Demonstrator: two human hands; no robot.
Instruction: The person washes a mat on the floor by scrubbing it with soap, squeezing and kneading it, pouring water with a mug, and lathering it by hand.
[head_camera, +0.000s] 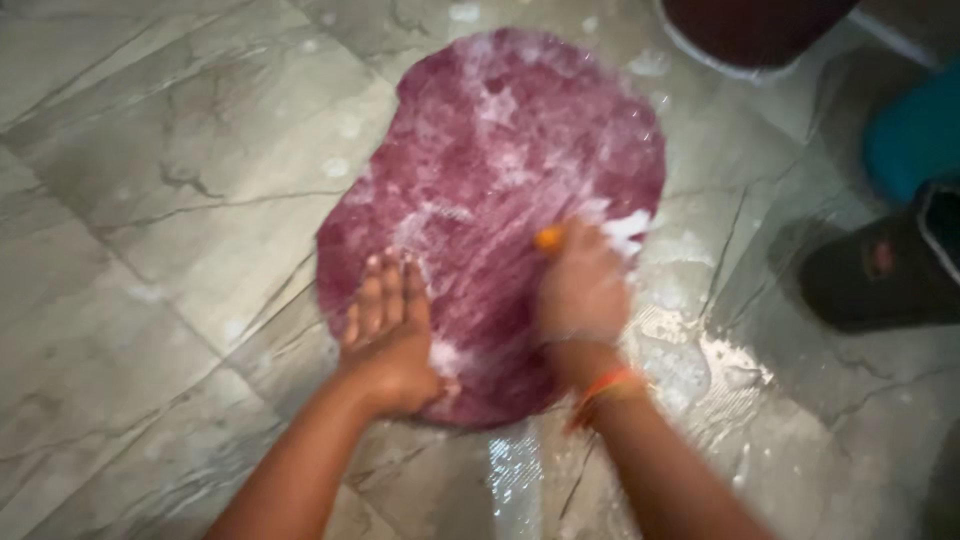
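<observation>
Soapy mat (500, 170), left hand (388, 335) flat, right hand (583, 290) scrubbing

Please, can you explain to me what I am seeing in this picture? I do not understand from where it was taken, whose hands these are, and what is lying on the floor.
There is one picture, taken by a camera worn on a person's head, looking down at that person's own two bare hands. No machine is involved.

On the wet, grey marble-patterned floor tiles lies a purple-red fluffy mat, covered with white soap foam.

The left hand lies flat and open on the near edge of the mat. The right hand is closed around a small orange object, perhaps a brush; blur hides its exact kind. An orange thread band is on that wrist.

At the right edge are a dark slipper and something teal; at the top, a dark red container.
</observation>
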